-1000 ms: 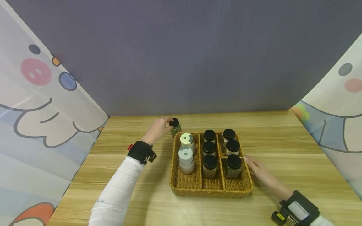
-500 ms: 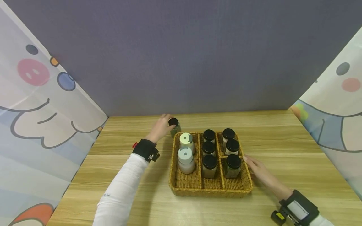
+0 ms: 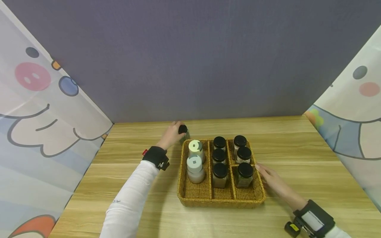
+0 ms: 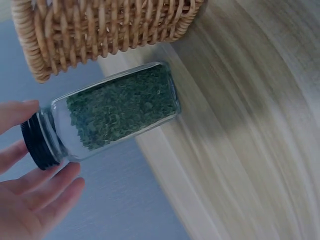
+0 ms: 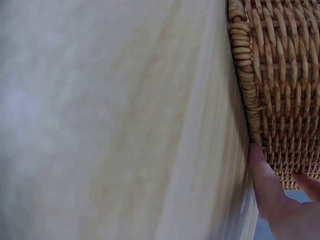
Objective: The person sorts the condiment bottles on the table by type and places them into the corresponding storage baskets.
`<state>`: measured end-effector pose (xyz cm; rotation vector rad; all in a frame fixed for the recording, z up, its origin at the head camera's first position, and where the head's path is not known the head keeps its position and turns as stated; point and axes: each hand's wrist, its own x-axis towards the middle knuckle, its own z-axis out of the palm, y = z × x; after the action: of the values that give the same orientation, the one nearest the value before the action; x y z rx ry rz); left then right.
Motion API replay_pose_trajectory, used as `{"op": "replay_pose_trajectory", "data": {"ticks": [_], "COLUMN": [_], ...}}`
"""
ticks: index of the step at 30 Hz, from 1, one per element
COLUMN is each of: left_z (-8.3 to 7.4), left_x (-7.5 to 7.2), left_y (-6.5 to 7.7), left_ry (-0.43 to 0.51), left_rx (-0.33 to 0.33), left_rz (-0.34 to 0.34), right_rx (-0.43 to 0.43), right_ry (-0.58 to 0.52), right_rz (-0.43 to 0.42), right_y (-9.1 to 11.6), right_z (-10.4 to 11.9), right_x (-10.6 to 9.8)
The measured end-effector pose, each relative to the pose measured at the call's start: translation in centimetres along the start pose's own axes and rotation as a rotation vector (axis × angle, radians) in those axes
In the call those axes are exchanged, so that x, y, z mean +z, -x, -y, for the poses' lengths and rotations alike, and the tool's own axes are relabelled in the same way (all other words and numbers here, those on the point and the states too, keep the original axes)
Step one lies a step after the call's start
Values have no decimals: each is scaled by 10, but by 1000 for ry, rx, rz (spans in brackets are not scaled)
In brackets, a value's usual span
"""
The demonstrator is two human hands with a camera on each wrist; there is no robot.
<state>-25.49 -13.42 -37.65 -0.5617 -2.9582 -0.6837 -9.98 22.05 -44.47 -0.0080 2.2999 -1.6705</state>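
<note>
Behind the back left corner of the wicker basket (image 3: 196, 200) is a glass jar (image 4: 122, 107) of dried green flakes with a black lid. My left hand (image 3: 171, 135) holds this jar by its lid, thumb on one side and fingers on the other. Whether its base touches the table cannot be told. At the basket's right side, my right hand (image 3: 272, 178) rests its fingertips against the woven wall (image 5: 285, 85). Inside the basket, two white-capped bottles (image 3: 195, 170) stand in the left compartment. Black-lidded jars (image 3: 219, 175) fill parts of the middle and right compartments.
The basket stands on a wood-grain table (image 3: 119, 185). A grey-purple panel (image 3: 190, 59) rises along the table's back edge. Printed cartoon sheets (image 3: 38, 132) hang at both sides.
My left hand has moved slightly right and closer round the jar's lid, while the jar has hardly shifted. The right hand and the basket stay where they were.
</note>
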Motion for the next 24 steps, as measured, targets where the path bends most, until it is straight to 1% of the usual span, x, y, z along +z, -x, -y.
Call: {"op": "replay_pose_trajectory", "data": {"ticks": [4, 9, 17, 24], "left_z": [1, 2, 2, 2], "left_x": [3, 5, 5, 3], "left_y": [-2, -3, -3, -2], "left_ry": [21, 36, 53, 55], "left_rx": [4, -6, -20, 10], "left_rz": [8, 25, 48, 39], "right_rx": [15, 26, 5, 0], "right_ry": [0, -2, -16, -22], "right_rz": [-2, -1, 3, -2], "right_y": [0, -1, -1, -1], "right_z": [0, 0, 0, 0], "right_x": [0, 0, 1, 1]}}
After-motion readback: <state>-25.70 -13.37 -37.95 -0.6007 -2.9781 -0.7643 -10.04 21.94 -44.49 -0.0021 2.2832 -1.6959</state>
